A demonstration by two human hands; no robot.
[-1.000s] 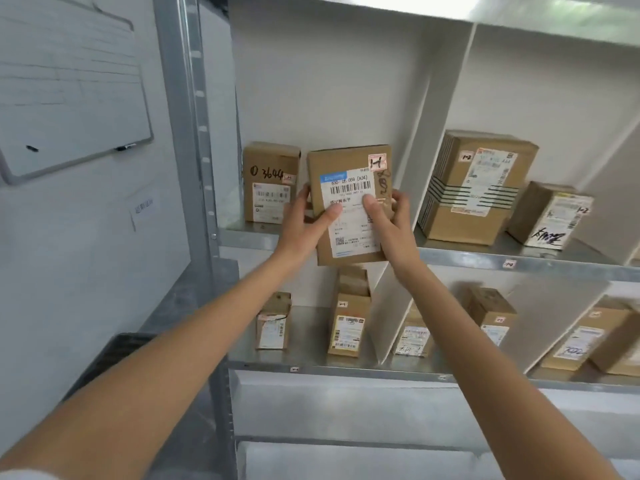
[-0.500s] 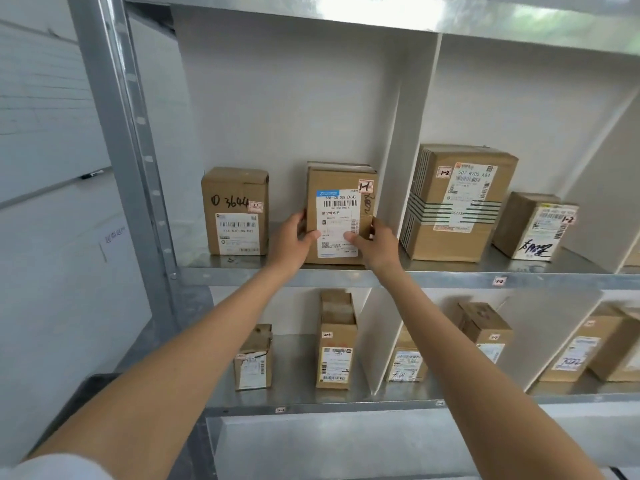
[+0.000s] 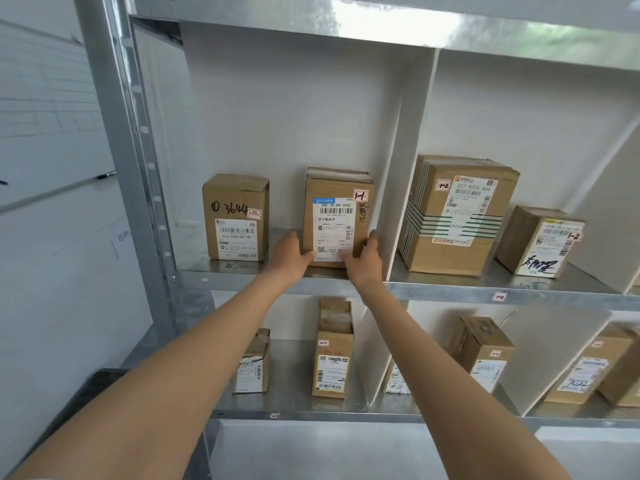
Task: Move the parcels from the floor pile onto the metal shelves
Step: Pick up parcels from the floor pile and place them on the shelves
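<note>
A brown cardboard parcel [image 3: 337,216] with a white shipping label and a "1-1" sticker stands upright on the upper metal shelf [image 3: 311,278], in the left bay beside the white divider [image 3: 401,188]. My left hand [image 3: 290,255] holds its lower left edge. My right hand [image 3: 363,259] presses against its lower right corner. Both arms reach up and forward. The parcel's base rests on the shelf. The floor pile is out of view.
Another parcel marked "3644" [image 3: 237,218] stands to the left on the same shelf. Two parcels [image 3: 457,216] [image 3: 540,242] sit in the right bay. Several smaller parcels [image 3: 330,351] fill the lower shelf. A steel upright [image 3: 138,133] and a whiteboard [image 3: 48,109] stand at left.
The parcel went from held in the air in front of the shelf to standing on the upper shelf, pushed deeper. My hands slid down to its lower corners.
</note>
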